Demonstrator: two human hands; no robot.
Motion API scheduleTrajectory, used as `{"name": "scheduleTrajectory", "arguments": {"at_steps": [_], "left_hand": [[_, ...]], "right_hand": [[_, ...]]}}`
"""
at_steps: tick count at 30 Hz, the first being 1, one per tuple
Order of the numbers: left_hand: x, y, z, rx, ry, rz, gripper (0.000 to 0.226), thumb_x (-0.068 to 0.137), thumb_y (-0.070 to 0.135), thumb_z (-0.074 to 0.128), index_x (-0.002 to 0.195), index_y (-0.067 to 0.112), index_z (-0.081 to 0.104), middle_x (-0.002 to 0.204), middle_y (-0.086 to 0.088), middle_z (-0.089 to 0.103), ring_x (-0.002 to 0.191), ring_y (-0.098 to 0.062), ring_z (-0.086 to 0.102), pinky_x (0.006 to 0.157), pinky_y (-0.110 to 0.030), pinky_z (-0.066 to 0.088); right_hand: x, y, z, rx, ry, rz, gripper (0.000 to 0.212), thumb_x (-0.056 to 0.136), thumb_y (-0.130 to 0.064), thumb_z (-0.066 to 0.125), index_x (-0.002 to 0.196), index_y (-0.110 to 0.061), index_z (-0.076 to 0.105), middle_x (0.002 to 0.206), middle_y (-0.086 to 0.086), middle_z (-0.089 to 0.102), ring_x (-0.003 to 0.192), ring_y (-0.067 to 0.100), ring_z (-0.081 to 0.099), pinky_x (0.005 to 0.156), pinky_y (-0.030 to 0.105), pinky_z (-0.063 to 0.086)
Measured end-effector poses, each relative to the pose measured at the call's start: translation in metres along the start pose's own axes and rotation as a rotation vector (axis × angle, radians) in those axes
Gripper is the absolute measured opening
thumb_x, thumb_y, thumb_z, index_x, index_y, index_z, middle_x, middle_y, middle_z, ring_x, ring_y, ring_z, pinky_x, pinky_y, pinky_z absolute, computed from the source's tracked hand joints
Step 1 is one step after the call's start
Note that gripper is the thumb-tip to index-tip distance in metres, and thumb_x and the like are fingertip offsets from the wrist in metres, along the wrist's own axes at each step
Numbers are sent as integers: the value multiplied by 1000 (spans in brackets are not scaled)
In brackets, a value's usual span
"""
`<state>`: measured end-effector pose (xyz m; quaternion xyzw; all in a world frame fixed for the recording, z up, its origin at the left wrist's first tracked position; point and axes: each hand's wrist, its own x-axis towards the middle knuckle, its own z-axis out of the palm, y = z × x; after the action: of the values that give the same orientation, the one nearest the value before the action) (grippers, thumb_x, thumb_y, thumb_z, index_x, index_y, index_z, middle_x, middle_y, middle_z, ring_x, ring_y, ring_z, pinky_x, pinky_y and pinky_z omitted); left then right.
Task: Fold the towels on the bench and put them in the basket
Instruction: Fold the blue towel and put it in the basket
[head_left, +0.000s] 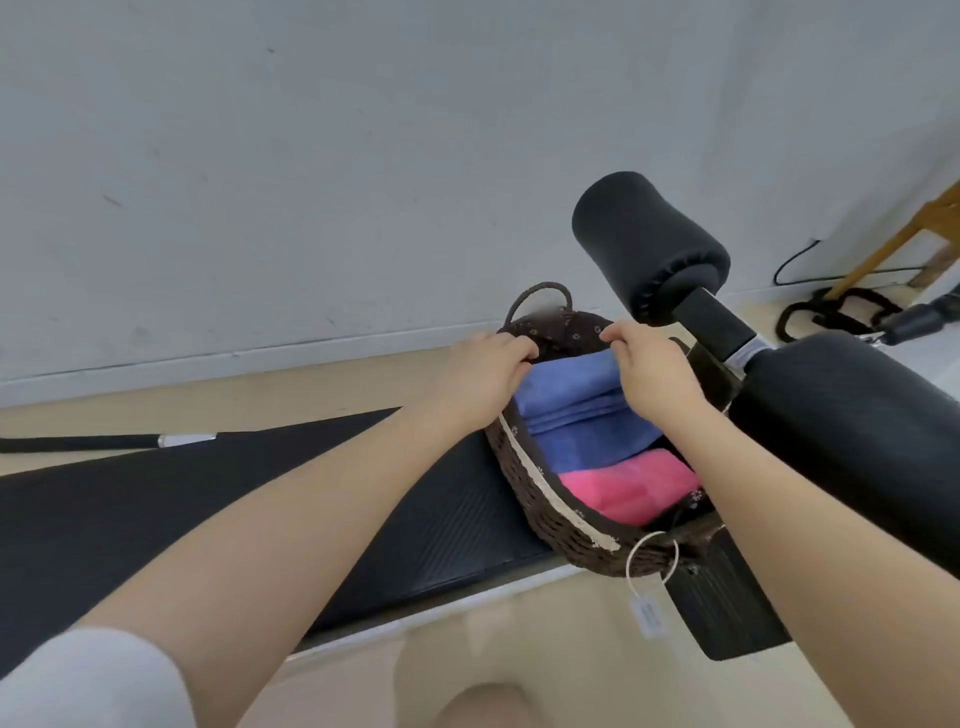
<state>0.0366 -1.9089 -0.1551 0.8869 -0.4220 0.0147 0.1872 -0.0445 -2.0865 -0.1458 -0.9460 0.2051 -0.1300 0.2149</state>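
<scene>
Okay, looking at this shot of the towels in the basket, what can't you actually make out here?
Head view only:
- Far edge of the blue towel: covered by the left hand and right hand, so their grip is unclear.
- Under the pink towel: hidden by the basket wall.
- Paper tag: print too small and blurred.
- Bench: left end cut off by the frame edge.

Beyond the hands stands a scuffed white wall (311, 156), to their right a black foam roller (652, 244), farther right a coiled black cable (831, 312) beside a wooden leg (893, 244).
</scene>
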Motion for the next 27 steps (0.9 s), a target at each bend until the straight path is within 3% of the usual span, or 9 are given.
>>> {"name": "scheduleTrajectory", "arguments": {"at_steps": [3,5,7,9,12,16,20,24,27], "left_hand": [[44,-6,14,134,-230,-4,44,94,37,46,133,16,44,132,-9,51,122,-29,43,98,-36,33],[59,-10,23,191,-416,14,50,91,47,48,128,13,45,126,-11,54,119,-31,44,97,-39,30],[64,-12,27,193,-526,18,54,86,55,50,120,13,47,122,-10,55,121,-29,42,104,-49,22],[63,-8,24,168,-631,1,61,80,61,54,118,14,49,120,-8,55,125,-28,36,108,-60,7],[61,1,15,107,-701,-91,61,75,60,61,113,13,53,107,-8,55,117,-27,40,109,-60,4],[61,5,12,102,-607,-169,54,77,53,62,108,10,48,103,-6,58,117,-26,41,112,-61,1],[59,5,19,217,-688,-115,65,83,55,54,126,9,41,127,-4,51,133,-26,26,108,-64,-7],[55,10,8,167,-619,-124,84,84,55,52,147,12,16,145,-5,33,138,-25,21,112,-57,-5],[45,13,-25,76,-518,-130,71,89,46,47,146,14,20,148,-3,29,139,-22,20,116,-43,7]], "right_hand": [[31,18,0,-136,-291,-127,48,93,-5,46,140,-13,41,144,8,44,132,24,39,105,26,27],[49,21,-2,-207,-541,-103,66,87,-6,55,146,-17,29,150,5,35,137,22,33,108,25,25],[64,17,-5,-317,-748,-41,84,81,-12,64,150,-19,16,152,8,29,139,25,28,111,32,27],[68,9,-8,-509,-867,-49,88,77,-21,69,148,-17,18,148,11,31,135,30,30,109,39,32],[66,10,-9,-669,-816,-156,67,74,-32,70,131,-15,39,130,10,44,120,31,40,95,38,37],[73,16,-16,-554,-740,-144,54,74,-29,68,117,-11,42,119,10,44,112,30,42,82,35,36],[70,22,-2,-594,-836,-162,63,76,-30,67,128,-10,37,129,13,42,120,31,40,97,38,35],[74,14,-16,-540,-778,-206,95,74,-40,70,148,-15,16,150,11,22,139,28,20,114,39,19],[77,-13,-43,-473,-771,-220,84,82,-43,64,147,-15,19,153,9,20,141,27,20,114,39,22]]}}
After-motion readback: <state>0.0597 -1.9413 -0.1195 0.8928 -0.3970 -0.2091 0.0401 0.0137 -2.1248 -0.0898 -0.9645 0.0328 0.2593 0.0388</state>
